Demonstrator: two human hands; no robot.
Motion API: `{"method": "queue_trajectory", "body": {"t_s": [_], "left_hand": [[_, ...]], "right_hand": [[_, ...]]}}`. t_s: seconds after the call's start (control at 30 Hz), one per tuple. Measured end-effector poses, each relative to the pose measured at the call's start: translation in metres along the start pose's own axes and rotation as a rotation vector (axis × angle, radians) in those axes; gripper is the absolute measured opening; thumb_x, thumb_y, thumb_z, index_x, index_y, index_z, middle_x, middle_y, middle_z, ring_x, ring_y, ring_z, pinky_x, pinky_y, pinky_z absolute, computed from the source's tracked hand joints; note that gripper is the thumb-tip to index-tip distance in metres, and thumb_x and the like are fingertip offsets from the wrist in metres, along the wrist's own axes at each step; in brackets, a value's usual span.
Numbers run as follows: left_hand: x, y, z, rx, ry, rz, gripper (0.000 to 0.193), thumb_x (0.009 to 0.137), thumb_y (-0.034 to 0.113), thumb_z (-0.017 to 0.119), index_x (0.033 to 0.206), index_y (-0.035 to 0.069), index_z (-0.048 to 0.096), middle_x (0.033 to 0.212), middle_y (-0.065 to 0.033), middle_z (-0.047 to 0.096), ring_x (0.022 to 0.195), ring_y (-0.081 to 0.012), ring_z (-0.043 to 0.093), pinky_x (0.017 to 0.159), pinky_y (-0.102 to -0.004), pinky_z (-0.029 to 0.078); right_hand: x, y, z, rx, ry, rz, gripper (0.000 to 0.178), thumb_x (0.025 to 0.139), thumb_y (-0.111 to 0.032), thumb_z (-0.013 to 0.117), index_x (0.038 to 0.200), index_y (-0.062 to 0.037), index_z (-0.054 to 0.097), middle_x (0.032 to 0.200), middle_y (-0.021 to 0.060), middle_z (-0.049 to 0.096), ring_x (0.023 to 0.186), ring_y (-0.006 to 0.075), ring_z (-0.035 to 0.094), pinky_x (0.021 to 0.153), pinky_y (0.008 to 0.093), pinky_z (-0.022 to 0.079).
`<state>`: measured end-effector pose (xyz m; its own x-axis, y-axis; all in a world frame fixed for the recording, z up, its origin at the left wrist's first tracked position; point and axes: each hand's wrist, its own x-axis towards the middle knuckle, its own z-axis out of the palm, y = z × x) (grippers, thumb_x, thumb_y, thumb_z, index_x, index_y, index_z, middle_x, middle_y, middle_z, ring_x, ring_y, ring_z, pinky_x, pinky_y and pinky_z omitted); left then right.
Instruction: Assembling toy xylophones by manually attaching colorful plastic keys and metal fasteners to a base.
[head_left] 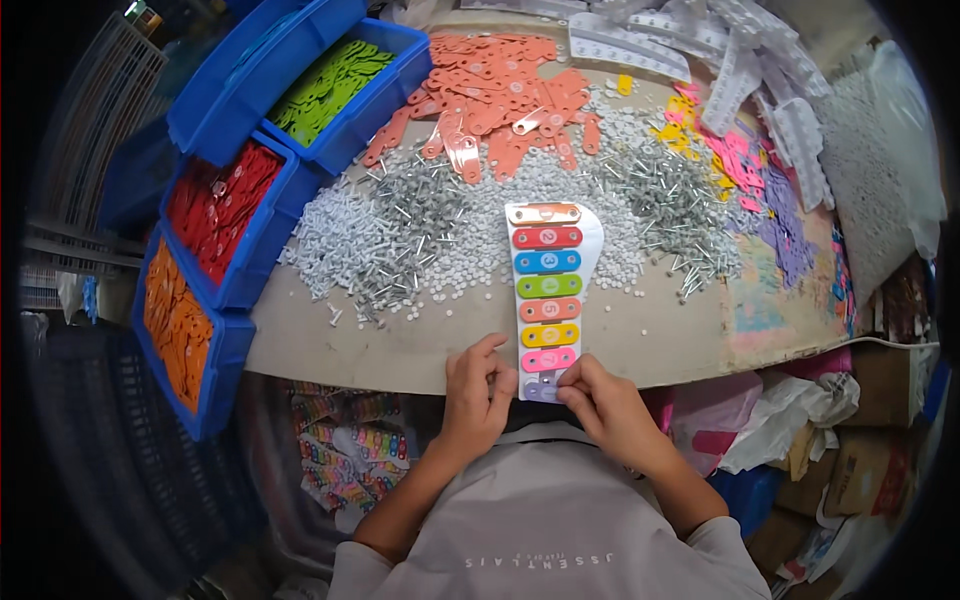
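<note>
A toy xylophone [594, 240] lies upright in front of me at the table's near edge, its white base carrying a column of coloured bars. From the far end they run orange, red, blue, green, salmon, yellow and pink. Nearest me is a purple bar [540, 393], slightly overhanging the edge. My right hand [610, 408] pinches at that bar's right end, thumb and forefinger together. Beside the base's lower left edge, my left hand [476, 398] is closed with curled fingers; whatever it holds is hidden.
Piles of white pegs [345, 235], silver pins [410, 195] and small white caps [500, 225] cover the table's middle. Salmon bars [500, 85] heap behind them. Blue bins [240, 265] hold red, orange and green bars at left. White bases [630, 50] stack at the back right.
</note>
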<state>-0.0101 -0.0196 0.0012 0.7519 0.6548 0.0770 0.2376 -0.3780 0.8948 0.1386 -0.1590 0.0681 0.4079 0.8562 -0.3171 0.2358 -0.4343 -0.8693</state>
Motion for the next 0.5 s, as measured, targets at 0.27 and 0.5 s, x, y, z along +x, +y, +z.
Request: {"method": "queue_trajectory", "body": {"t_s": [0.27,0.5], "left_hand": [[0.004,0.008,-0.002,0.086,-0.074,0.095,0.053,0.086,0.015,0.074,0.132,0.002,0.05,0.078,0.0003,0.053,0.078,-0.0181,0.052,0.085,-0.0371,0.035],[0.005,0.012,-0.001,0.038,-0.073,0.055,0.056,0.083,0.013,0.076,0.132,0.005,0.052,0.078,0.0005,0.051,0.078,-0.0186,0.052,0.086,-0.0365,0.035]], "right_hand": [[0.008,0.006,0.006,-0.198,0.203,-0.047,0.018,0.093,-0.009,0.07,0.095,-0.0002,0.054,0.073,0.0137,0.065,0.064,0.0222,0.066,0.06,0.0309,0.049],[0.013,0.036,0.006,0.03,0.25,-0.033,0.03,0.09,-0.015,0.076,0.078,-0.0026,0.052,0.06,0.002,0.054,0.055,0.006,0.05,0.05,0.0253,0.039]]}}
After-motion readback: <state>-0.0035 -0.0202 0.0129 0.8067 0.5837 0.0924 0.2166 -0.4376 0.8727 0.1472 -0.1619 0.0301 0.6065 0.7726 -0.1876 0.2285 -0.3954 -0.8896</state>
